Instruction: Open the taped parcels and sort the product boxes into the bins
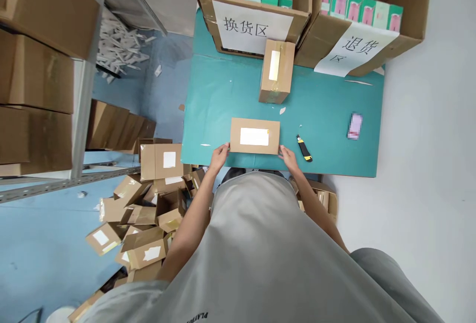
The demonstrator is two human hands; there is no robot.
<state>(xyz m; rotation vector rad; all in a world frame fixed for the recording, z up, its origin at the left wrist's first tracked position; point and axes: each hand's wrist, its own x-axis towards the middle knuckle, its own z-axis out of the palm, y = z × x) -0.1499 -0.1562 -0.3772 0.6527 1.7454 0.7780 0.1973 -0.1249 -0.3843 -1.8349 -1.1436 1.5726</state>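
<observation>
On the left, large brown boxes (48,75) are stacked on a metal shelf (84,110). Beyond the shelf, white strips (121,48) are heaped loosely. Smaller boxes (148,255), some open, are piled on the blue floor (33,234) beside the green table (330,100). Near the table's right edge, a pink object (355,126), blurred over, is laid.

Matt cardboard box (255,135), smooth tabletop (323,100)

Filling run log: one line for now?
left hand: at left end of near box; right hand: at right end; knife: on table
</observation>
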